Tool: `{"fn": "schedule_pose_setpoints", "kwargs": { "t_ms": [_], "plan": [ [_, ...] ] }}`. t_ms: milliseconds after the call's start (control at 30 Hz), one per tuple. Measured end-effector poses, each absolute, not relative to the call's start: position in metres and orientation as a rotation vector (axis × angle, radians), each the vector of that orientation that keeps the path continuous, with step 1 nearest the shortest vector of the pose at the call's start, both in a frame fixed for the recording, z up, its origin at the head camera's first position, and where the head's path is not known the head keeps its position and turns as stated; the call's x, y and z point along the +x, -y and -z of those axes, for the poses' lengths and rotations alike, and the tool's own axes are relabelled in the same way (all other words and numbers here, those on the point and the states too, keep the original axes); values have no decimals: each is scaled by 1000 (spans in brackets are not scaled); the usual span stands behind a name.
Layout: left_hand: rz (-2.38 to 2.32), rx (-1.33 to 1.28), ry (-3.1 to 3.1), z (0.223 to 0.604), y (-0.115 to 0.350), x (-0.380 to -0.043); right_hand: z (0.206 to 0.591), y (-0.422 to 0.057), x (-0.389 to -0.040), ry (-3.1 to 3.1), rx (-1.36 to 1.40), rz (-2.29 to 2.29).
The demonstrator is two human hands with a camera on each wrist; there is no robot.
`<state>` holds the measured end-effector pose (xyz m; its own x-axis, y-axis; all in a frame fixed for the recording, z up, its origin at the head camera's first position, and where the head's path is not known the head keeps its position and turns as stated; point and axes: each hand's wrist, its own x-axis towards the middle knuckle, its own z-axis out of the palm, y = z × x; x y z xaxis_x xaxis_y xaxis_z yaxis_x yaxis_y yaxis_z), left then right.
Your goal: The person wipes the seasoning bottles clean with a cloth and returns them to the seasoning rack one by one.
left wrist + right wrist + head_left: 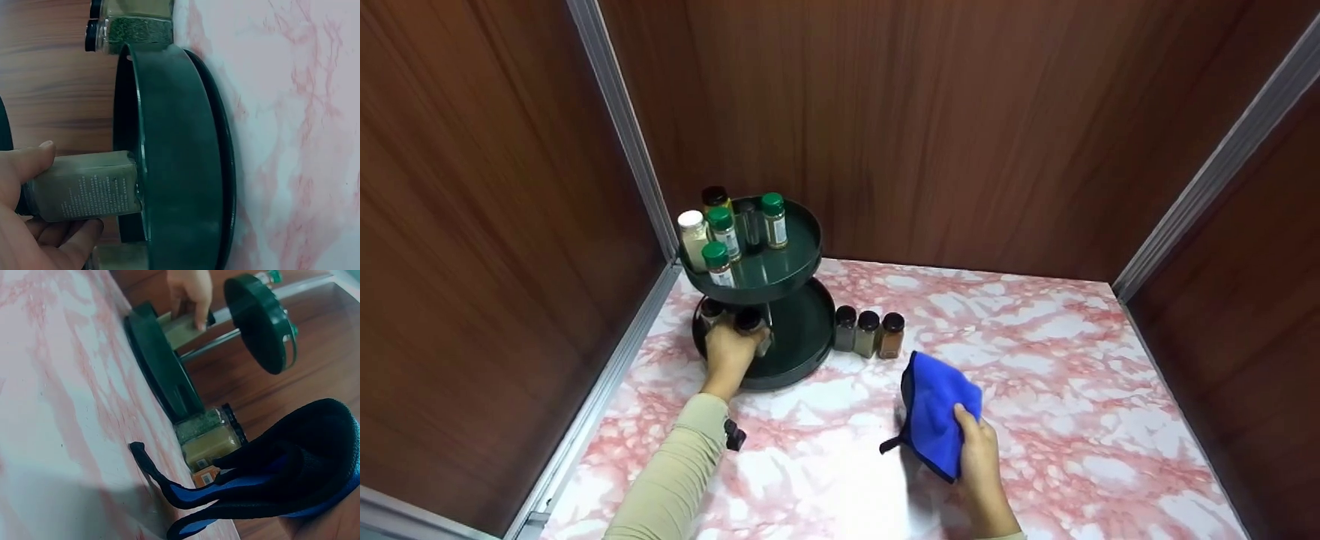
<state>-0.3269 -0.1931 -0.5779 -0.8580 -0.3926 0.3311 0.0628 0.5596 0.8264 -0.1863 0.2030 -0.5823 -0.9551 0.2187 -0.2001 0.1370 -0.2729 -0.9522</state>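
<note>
My left hand (727, 354) grips a square glass spice jar (84, 185) with a dark lid and small printed text. The jar is upright at the front wall of the lower tier (802, 330) of a dark green two-tier rack. Beside it on that tier, another dark-capped jar (710, 309) is partly hidden by my left hand. Over the front right of the table, my right hand (981, 457) holds a folded blue cloth (939, 409) with black edging, thumb on its face. A black loop hangs off the cloth's corner.
Several bottles with green, white and dark caps crowd the upper tier (769, 274). Right of the rack, three dark-capped spice jars (866, 339) form a row on the pink-and-white marbled table (1035, 360). Wood-grain panels (922, 135) enclose the back and sides.
</note>
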Motion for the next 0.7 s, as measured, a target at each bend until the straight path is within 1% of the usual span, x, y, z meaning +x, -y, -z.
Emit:
{"fn": "schedule_pose_setpoints", "kwargs": {
  "t_ms": [300, 700],
  "plan": [
    [1308, 311, 2279, 590, 195, -338, 582, -206, -184, 1885, -468, -2391],
    [1434, 240, 2227, 601, 196, -349, 582, -213, -183, 1882, -478, -2361]
  ]
}}
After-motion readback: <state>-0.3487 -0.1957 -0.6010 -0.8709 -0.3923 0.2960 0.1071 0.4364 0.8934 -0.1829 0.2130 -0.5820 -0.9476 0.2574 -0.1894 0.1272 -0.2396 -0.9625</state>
